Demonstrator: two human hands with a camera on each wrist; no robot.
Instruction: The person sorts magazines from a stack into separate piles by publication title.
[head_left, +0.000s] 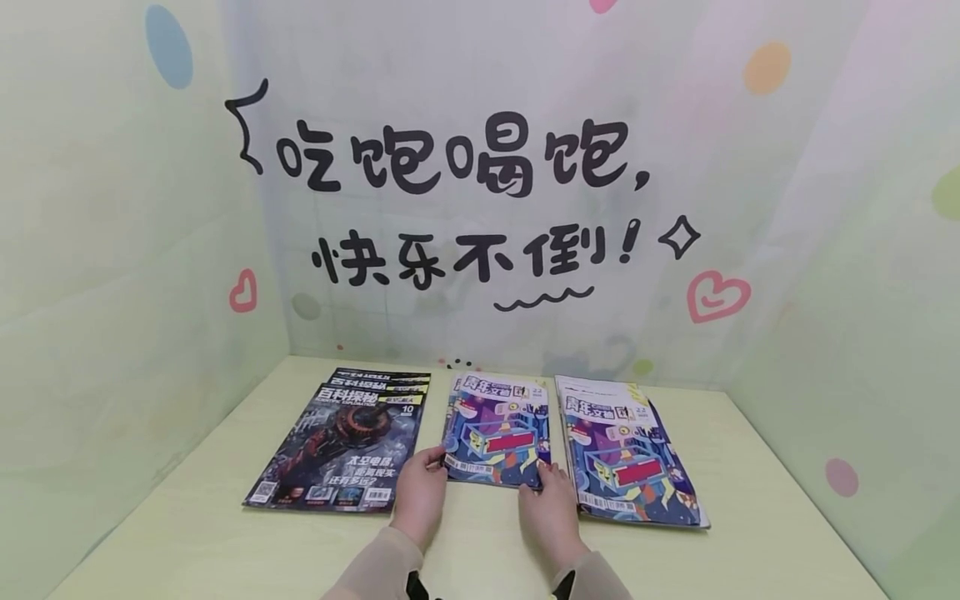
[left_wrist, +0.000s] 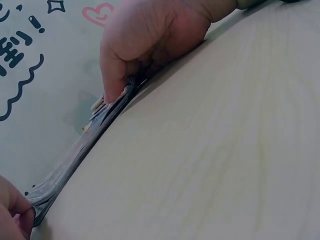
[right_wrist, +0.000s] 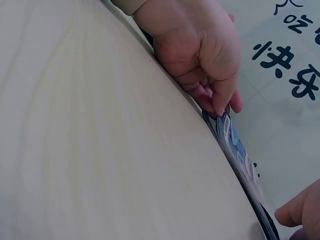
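In the middle of the table lies a small stack of purple-blue magazines (head_left: 495, 429), the edge of a second copy showing at its left. My left hand (head_left: 422, 492) pinches its near left corner. Opposite, my right hand (head_left: 551, 512) grips the near right corner. In the left wrist view the right hand (left_wrist: 155, 42) has its thumb on top of the stack, and layered page edges (left_wrist: 75, 155) show between the hands. The right wrist view shows the left hand (right_wrist: 197, 55) pinching its corner; only part of the right hand (right_wrist: 305, 210) is visible there.
Left of the hands, dark magazines (head_left: 341, 454) lie fanned in an overlapping pile. To the right, another magazine pile (head_left: 630, 462) with the same purple cover sits slightly askew. The pale table (head_left: 225, 554) meets a printed fabric wall (head_left: 480, 333) behind and at both sides.
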